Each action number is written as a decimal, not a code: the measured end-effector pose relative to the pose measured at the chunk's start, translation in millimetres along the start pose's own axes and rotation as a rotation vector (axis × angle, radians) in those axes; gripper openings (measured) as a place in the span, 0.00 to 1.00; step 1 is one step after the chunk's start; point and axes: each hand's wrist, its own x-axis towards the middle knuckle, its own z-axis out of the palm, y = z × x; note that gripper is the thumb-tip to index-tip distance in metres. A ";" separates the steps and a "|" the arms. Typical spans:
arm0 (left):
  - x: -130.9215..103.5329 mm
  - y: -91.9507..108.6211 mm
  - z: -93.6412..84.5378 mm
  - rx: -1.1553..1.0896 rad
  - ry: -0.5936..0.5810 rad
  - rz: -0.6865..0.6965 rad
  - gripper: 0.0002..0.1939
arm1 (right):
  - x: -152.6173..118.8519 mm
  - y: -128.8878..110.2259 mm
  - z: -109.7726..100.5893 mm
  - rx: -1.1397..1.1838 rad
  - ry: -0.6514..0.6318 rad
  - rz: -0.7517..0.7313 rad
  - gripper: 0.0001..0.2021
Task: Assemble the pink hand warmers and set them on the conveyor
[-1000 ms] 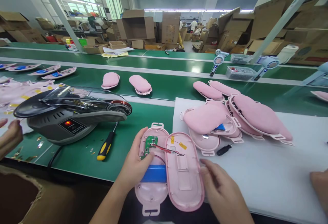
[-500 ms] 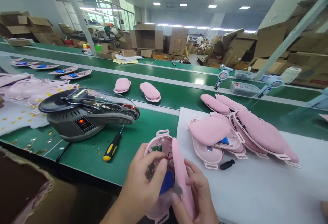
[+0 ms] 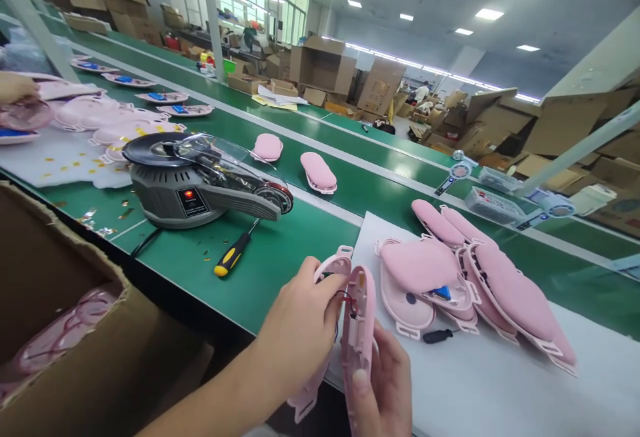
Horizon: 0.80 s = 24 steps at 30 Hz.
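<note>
Two bare hands each grasp half of one pink plastic housing (image 3: 369, 294): the left hand (image 3: 300, 304) clasps the left shell (image 3: 334, 265), its fingertips tucked into the gap, and the right hand (image 3: 390, 377) grips the right shell (image 3: 359, 340), thumb on the inner edge, other fingers behind. Red and dark wires (image 3: 353, 302) show in that gap. A second ago the halves lay spread side by side; now both stand on edge, inner faces turned together, and the blue battery is out of sight. I judge the housing neither flat open nor joined. It is right of the tape dispenser (image 3: 165, 190), nearer the wearer. A yellow-and-black screwdriver (image 3: 233, 255) lies just in front of that dispenser; well to its right are a black-handled screwdriver (image 3: 437, 337) and heaped padded housings (image 3: 423, 264), partly on a white sheet (image 3: 470, 390). Left of it, a co-worker's hand (image 3: 15, 88) is at another pink shell (image 3: 27, 116).
</note>
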 end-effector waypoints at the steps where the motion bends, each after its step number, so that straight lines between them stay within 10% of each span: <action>1: -0.1 -0.7 1.2 -0.044 0.014 0.019 0.19 | 2.2 -0.6 0.4 0.012 -0.012 0.035 0.20; 7: 4.4 -12.9 10.5 -0.542 0.134 -0.059 0.34 | 9.4 -0.7 -2.7 0.066 -0.015 0.221 0.28; 15: 7.6 -13.9 5.8 -1.461 -0.193 -0.423 0.24 | 1.2 13.2 1.2 0.154 -0.021 0.147 0.24; 24: 2.7 -29.5 17.1 -1.491 -0.404 -0.281 0.50 | 1.3 7.9 6.0 0.054 -0.062 0.083 0.25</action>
